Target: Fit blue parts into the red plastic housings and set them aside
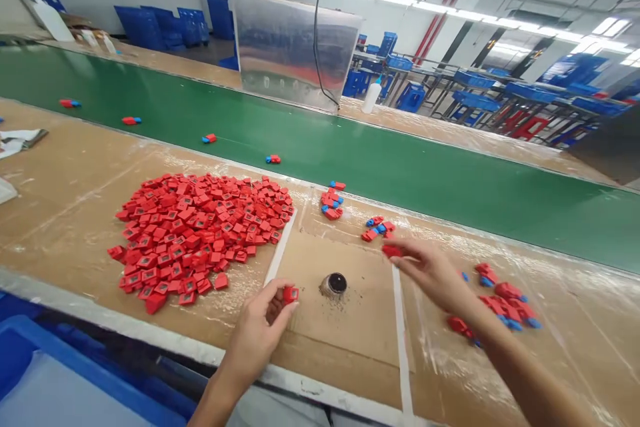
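My left hand pinches a small red plastic block with a dark square opening, left of a small round pot of dark powder. Dark specks lie around the pot on a cardboard sheet. My right hand is closed on another red plastic piece, above the sheet's right edge. Just beyond it lies a small group of red-and-blue pieces. To the left of my left hand spreads a large heap of red blocks.
Behind the table runs a green conveyor belt carrying several red-and-blue pieces. More such pieces lie beside my right forearm. A metal panel and a white bottle stand beyond the belt. A blue bin is at lower left.
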`<state>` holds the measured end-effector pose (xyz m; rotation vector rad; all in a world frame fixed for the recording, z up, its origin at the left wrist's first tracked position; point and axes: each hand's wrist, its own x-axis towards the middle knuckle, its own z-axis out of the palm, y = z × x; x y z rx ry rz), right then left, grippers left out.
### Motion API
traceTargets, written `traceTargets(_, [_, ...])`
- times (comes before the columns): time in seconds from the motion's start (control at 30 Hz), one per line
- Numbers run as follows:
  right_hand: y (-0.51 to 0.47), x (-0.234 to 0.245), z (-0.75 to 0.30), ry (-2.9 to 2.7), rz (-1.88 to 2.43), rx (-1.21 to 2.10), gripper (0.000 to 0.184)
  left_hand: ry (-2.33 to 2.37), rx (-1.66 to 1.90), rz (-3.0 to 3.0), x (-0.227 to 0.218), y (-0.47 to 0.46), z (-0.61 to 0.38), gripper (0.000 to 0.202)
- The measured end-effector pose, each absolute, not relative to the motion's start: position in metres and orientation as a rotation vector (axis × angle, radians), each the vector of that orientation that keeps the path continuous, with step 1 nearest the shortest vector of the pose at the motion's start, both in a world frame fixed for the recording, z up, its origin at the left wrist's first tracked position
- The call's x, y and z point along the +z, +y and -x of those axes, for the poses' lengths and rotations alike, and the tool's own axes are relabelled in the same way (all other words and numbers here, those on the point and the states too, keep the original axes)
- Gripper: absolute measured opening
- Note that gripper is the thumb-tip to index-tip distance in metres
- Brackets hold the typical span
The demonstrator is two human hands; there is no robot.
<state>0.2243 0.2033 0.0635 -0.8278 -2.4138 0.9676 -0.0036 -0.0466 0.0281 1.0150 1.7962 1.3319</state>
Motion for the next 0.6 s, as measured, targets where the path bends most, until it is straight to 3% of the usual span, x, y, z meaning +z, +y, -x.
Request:
traceTargets(0.2, [0.118,0.067,-0.207,-2.463,0.705,0.787,0.024,1.513,1.314,-0.976,0.023,-0.033,-0.034,0.017])
traceTargets(0.6, [0.118,0.061,-0.193,-2.51,0.531,0.624,0.022,1.485,1.197,-1.11,0.031,-0.034,-0.034,0.01])
